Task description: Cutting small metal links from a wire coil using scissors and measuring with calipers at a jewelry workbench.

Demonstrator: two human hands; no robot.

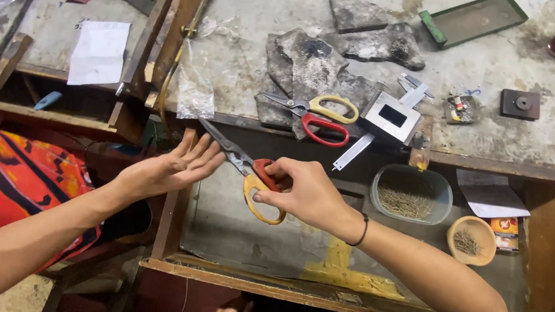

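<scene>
My right hand (307,193) grips a pair of snips (241,166) by its red and yellow handles, over an open wooden drawer (247,234). The dark blades point up and left, their tip close to the fingers of my left hand (174,167). That hand is open, palm up, fingers spread, holding nothing. I cannot tell whether anything sits between the blades. A black band circles my right wrist.
A second pair of scissors (318,117) with red and yellow handles lies on dark stone slabs (308,68) on the worn bench. Nearby are a metal square block (392,116), a green tray (475,19), a clear tub of thin wires (410,195) and a small bowl (471,240).
</scene>
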